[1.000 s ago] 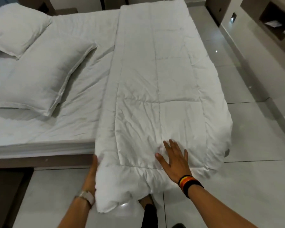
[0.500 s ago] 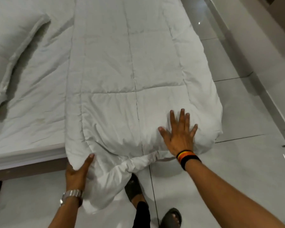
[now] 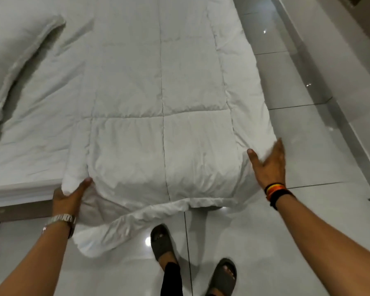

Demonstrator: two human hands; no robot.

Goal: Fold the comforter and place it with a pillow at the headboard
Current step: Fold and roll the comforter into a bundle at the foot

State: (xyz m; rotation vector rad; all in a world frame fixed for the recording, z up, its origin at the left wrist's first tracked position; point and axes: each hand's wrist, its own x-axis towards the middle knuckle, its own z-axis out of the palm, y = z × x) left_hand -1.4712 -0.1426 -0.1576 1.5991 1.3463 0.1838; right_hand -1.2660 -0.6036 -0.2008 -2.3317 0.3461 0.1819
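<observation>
The white quilted comforter [image 3: 162, 99] lies in a long folded strip along the right side of the bed, and its near end hangs over the bed's foot toward the floor. My left hand [image 3: 67, 196] grips the near left corner of that end, thumb on top. My right hand [image 3: 269, 165] is at the near right corner, thumb on the top and fingers wrapped round the side edge. A white pillow [image 3: 15, 54] lies on the sheet at the upper left, partly cut off by the frame.
The bed [image 3: 19, 190] shows its mattress edge and dark frame at the lower left. Glossy grey floor tiles [image 3: 308, 210] run along the right and under me. My two feet in dark slides [image 3: 162, 242] stand just below the hanging comforter end. A wall base runs at the far right.
My right hand slid from flat on top of the comforter out to its right corner. My left hand moved up onto the left corner. The view has closed in on the bed's foot.
</observation>
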